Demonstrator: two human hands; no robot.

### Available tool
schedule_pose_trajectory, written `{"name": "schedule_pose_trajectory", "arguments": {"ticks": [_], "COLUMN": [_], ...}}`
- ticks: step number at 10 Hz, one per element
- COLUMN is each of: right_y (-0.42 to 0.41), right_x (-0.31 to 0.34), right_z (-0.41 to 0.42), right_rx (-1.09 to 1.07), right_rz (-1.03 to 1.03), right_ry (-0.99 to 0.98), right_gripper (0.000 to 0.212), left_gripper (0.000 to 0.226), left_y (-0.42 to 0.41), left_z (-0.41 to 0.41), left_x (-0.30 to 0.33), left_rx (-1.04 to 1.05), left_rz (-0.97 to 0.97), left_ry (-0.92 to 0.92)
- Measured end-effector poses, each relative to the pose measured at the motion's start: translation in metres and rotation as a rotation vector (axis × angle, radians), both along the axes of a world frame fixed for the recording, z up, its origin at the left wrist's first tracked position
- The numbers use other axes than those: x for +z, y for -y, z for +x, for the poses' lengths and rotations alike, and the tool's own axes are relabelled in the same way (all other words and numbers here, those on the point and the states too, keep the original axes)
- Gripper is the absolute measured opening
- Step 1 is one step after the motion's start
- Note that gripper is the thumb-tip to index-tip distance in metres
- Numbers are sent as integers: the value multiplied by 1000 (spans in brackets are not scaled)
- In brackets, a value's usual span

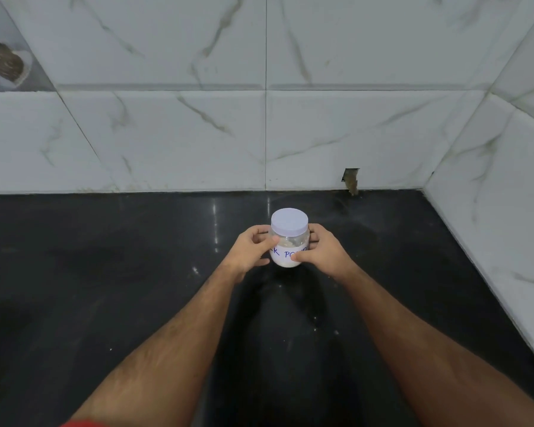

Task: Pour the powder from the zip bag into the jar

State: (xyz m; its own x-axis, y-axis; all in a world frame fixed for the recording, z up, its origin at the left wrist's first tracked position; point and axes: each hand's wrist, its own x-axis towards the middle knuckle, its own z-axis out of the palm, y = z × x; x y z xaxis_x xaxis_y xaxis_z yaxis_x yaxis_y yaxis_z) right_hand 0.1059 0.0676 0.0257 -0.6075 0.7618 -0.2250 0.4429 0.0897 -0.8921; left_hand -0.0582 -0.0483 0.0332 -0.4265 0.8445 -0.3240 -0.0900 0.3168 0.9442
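Note:
A small clear jar [287,241] stands upright on the black counter, its pale lilac lid [289,221] on top. White powder fills the lower part behind a white label with blue handwriting. My left hand [255,249] wraps the jar's left side, thumb on the front. My right hand [319,251] grips its right side, thumb pressed on the label. No zip bag is in view.
The glossy black counter [105,288] runs to a marble-tiled back wall [198,134] and a tiled side wall [506,211] on the right. A chipped hole [350,178] sits at the back wall's base. A few white specks lie on the counter near my right forearm.

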Motion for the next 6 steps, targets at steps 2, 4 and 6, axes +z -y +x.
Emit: {"name": "schedule_pose_trajectory", "arguments": {"ticks": [2,4,6], "right_y": [-26,-36,-29], "right_x": [-12,-28,-28], "right_z": [-15,-15,-6], "right_rx": [29,48,0], "right_rz": [2,28,-1], "right_ry": [7,43,41], "right_gripper": [72,79,86], "left_gripper": [37,30,50], "left_y": [-23,-25,-17], "left_z": [0,9,18], "left_x": [-9,-17,-15], "left_rx": [70,113,76], "left_rz": [-45,-58,-92], "left_ry": [-18,10,-64]}}
